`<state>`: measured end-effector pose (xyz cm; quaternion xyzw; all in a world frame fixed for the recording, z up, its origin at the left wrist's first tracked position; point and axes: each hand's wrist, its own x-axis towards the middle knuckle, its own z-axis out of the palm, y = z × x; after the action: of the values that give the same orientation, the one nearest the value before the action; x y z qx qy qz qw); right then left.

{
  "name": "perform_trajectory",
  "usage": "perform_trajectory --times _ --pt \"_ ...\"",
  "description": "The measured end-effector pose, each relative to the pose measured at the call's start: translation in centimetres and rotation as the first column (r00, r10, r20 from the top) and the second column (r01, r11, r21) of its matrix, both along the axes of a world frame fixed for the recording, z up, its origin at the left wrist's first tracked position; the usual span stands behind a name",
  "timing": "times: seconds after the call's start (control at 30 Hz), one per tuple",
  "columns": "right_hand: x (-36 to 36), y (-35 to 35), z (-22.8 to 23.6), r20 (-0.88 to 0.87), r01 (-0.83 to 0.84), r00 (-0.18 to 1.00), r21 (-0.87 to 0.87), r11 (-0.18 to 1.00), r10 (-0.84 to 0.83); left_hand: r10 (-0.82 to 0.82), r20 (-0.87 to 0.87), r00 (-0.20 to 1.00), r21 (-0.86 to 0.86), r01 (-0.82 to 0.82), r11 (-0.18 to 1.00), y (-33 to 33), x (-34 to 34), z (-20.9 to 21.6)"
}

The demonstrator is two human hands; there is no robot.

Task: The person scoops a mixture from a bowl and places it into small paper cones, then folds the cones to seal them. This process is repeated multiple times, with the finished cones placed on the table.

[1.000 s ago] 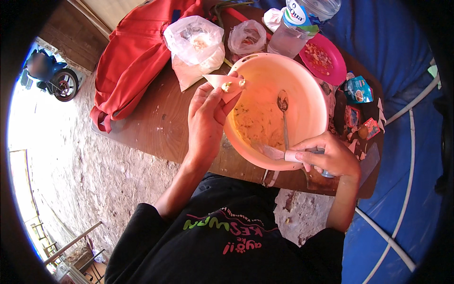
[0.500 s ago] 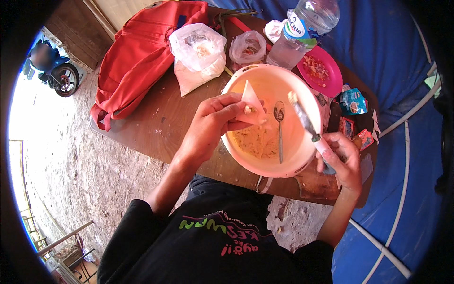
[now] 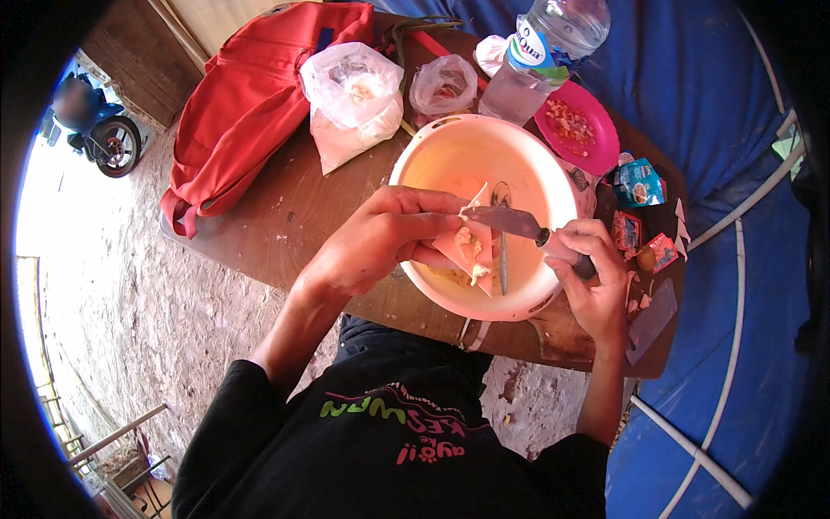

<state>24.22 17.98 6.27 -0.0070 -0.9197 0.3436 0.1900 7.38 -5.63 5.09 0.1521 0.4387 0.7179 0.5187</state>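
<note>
My left hand (image 3: 380, 233) pinches a pale, flat wrapper (image 3: 486, 275) with a lump of yellowish filling (image 3: 468, 242) on it. It is held over the left part of a white basin (image 3: 565, 173). In my right hand (image 3: 592, 272) is a knife (image 3: 510, 221), its handle gripped at the basin's right rim. The blade points left, and its tip reaches the wrapper's upper edge beside my left fingertips. Behind the blade a metal spoon (image 3: 503, 275) lies in the basin, partly covered. Yellowish mix (image 3: 450, 278) shows at the basin's bottom left.
A red bag (image 3: 251, 112), a plastic bag of white powder (image 3: 354, 130) and a smaller plastic bag (image 3: 443, 85) sit behind the basin. Beyond it stand a large water bottle (image 3: 523, 91) and a pink plate (image 3: 590, 143) of chopped bits. Small packets (image 3: 640, 183) lie at the right.
The knife has swung left and down, from upright at the basin's right side to the wrapper. My left hand has tilted the wrapper, so the filling now shows more.
</note>
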Motion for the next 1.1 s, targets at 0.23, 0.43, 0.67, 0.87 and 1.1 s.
perform_trajectory --times 0.23,0.43,0.67,0.87,1.1 --pt "0.4 -0.1 -0.3 -0.028 0.001 1.000 0.032 0.999 0.000 -0.117 0.166 0.979 0.078 0.105 0.991 -0.1 -0.4 -0.3" --pt "0.9 0.7 0.3 -0.050 0.012 0.999 0.117 0.993 -0.006 -0.128 0.144 0.981 0.088 0.117 0.989 -0.3 -0.3 -0.5" --pt "1.9 0.9 2.1 -0.143 0.155 0.981 0.177 0.972 -0.131 -0.018 0.070 0.997 0.064 0.014 0.998 0.3 -0.2 -1.0" --pt "2.9 -0.9 1.7 -0.060 0.034 0.998 0.096 0.995 -0.028 0.100 0.095 0.990 0.024 -0.103 0.994 1.1 0.4 -1.4" --pt "2.9 -0.4 0.9 -0.129 0.016 0.992 0.223 0.975 0.013 0.057 0.192 0.980 0.063 -0.070 0.996 1.5 0.4 -1.5"
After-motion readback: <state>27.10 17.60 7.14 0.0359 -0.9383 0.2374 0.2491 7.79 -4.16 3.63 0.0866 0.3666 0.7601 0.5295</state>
